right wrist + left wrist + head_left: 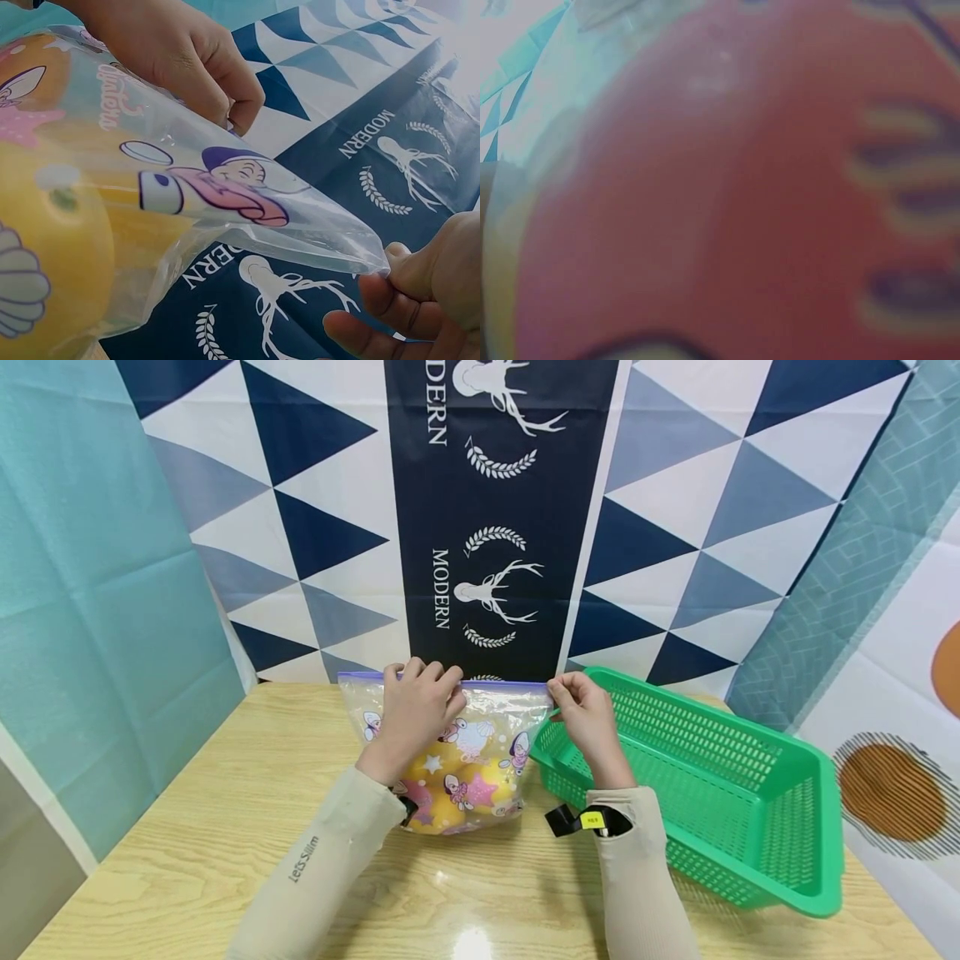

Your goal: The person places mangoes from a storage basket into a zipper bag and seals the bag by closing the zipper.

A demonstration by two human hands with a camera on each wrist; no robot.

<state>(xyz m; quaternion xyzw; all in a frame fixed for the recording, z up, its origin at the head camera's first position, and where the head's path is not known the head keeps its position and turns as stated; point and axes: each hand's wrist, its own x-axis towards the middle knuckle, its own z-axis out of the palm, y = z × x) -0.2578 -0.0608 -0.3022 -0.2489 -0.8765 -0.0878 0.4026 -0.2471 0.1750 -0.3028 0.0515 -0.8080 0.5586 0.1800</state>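
A clear zip-top bag (491, 743) printed with cartoon figures, stars and shells stands on the table, its purple zip edge uppermost. Round yellow-orange things (67, 247) fill its lower part; their exact kind is unclear through the print. My left hand (422, 710) grips the top edge left of the middle, fingers bent over it, as the right wrist view also shows. At the right end of the zip, my right hand (588, 718) pinches the bag's corner between thumb and forefinger. Blurred pink print on the bag (667, 195) fills most of the left wrist view.
A green perforated plastic basket (813, 810) stands right of the bag, behind and beside my right forearm. The wooden table (210, 827) ends at a patterned cloth backdrop (322, 485). More cloth hangs at both sides.
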